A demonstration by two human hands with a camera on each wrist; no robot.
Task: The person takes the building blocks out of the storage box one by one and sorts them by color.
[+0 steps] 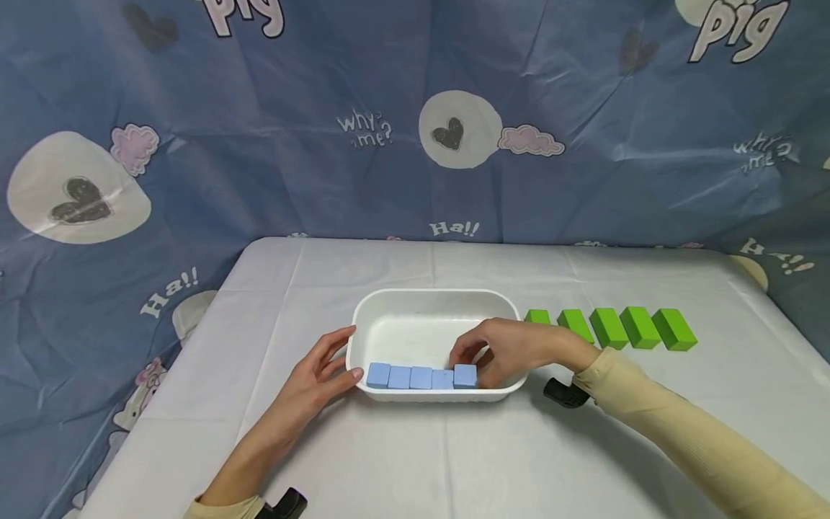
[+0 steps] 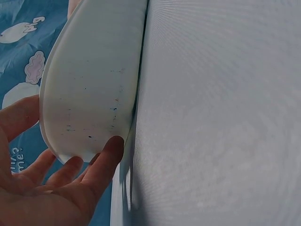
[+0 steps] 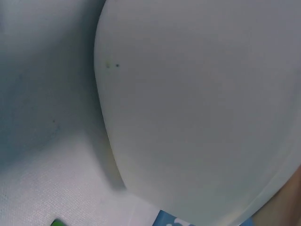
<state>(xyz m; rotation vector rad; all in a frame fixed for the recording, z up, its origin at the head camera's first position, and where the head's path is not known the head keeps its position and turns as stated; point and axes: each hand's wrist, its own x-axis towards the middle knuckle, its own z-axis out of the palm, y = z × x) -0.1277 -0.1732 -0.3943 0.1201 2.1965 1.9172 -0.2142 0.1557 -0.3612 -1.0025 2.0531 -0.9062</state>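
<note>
A white plastic tub (image 1: 415, 396) stands on the table, with several light blue blocks (image 1: 399, 377) in a row along its near inside wall. My left hand (image 1: 318, 378) rests against the tub's left end, fingertips at the rim. The left wrist view shows its slightly bent fingers (image 2: 101, 165) touching the tub's outer wall. Inside the tub, my right hand (image 1: 496, 349) pinches the rightmost blue block (image 1: 465, 375) at the end of the row, with bent fingers behind and beside it. The right wrist view mostly shows the tub's outer wall (image 3: 197, 103), which hides the fingers.
Several green blocks (image 1: 639, 329) stand in a row on the white-covered table (image 1: 389, 454), right of the tub. The right forearm (image 1: 674, 425) passes in front of some of them. A blue printed cloth (image 1: 363, 187) hangs behind the table.
</note>
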